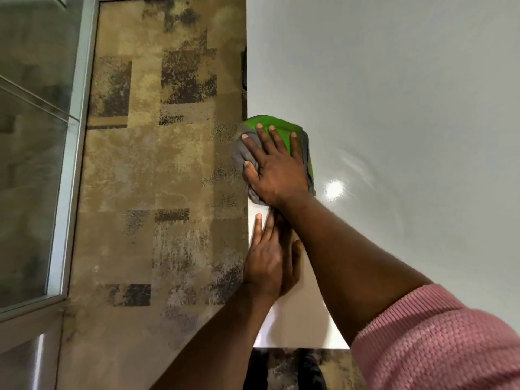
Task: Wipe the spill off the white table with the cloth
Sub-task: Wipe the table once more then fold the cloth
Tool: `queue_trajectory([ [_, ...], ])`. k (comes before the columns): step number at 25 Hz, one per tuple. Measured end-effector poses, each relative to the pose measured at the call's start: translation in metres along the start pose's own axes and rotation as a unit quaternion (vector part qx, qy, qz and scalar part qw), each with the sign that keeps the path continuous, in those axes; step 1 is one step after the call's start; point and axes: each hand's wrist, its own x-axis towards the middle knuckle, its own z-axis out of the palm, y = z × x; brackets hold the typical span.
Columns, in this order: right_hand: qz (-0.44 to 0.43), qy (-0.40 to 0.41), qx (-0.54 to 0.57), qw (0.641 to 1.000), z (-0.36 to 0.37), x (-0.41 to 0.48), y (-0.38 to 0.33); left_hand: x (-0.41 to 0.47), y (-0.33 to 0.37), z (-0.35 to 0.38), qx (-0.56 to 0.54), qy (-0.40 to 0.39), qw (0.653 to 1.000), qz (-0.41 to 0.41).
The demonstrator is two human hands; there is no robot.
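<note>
Patterned brown carpet point(157, 175) runs along the left of the white worktop point(394, 94), whose edge cuts straight up the middle of the view. On that edge sits the green and grey cloth point(281, 129), partly overhanging the carpet. Her right hand point(277, 170) lies flat on top of it, fingers point(294, 143) spread and pointing away from her. Just nearer, the left hand point(267, 260) rests flat beside the edge, fingers together, holding nothing. Faint wet streaks point(357, 164) lie right of the cloth, so I'd expect a rightward sweep.
</note>
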Motion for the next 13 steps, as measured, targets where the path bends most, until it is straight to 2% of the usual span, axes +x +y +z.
queue_trajectory([
  [5, 0.087, 0.045, 0.025, 0.995, -0.010, -0.072, 0.042, -0.010, 0.010, 0.002, -0.131, 0.104, 0.986, 0.012],
  [8, 0.114, 0.061, 0.015, 0.992, -0.009, -0.123, 0.054, -0.013, 0.010, 0.005, -0.160, 0.145, 0.976, -0.006],
  [13, 0.112, 0.066, 0.013, 0.991, 0.003, -0.215, 0.043, -0.018, 0.018, 0.002, -0.185, 0.162, 0.969, -0.002],
])
